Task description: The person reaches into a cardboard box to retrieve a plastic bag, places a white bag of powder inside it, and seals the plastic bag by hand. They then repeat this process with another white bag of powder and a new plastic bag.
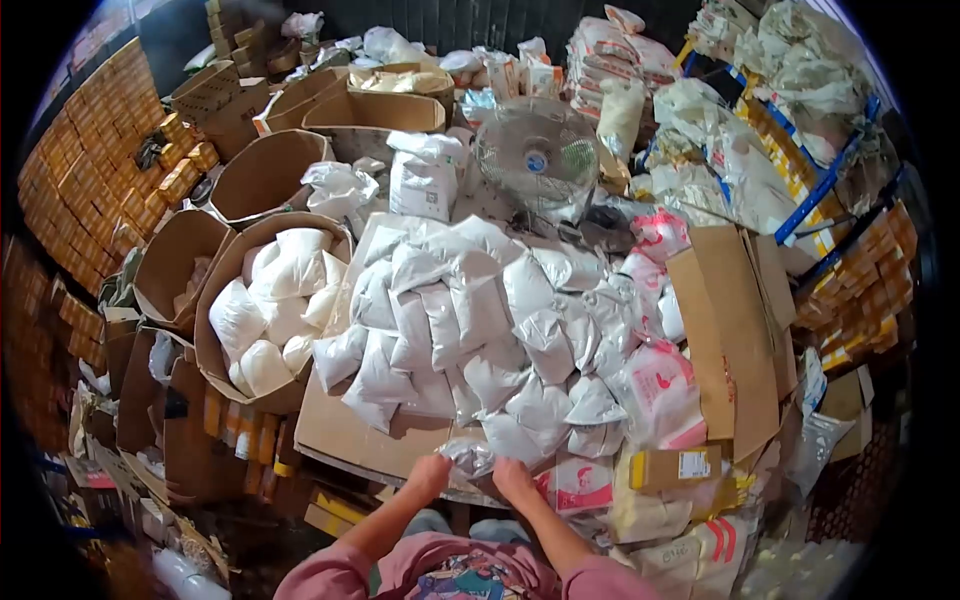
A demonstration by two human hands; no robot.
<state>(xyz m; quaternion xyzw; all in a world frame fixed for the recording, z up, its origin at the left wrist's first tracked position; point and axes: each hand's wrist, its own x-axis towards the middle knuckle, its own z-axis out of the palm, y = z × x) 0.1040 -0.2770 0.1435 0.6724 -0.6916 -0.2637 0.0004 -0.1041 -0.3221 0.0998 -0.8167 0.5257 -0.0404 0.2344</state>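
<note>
At the near edge of the cardboard-covered table (365, 437), my left hand (430, 474) is closed on the left end of a clear plastic bag (468, 457). My right hand (513, 480) is closed at the same bag's right end, so it stretches between the two hands. Its contents are hard to make out. Just beyond lies a broad heap of sealed bags of pale powder (430, 320), overlapping each other. A printed pink and white bag (582, 485) lies close to my right hand.
Left of the heap stands a large octagonal carton (215, 355) holding white bags. A fan (537, 160) stands behind the heap. To the right are a cardboard sheet (715, 340) and a small brown box (675, 468). Stacked orange-and-white boxes (85, 150) line the left side.
</note>
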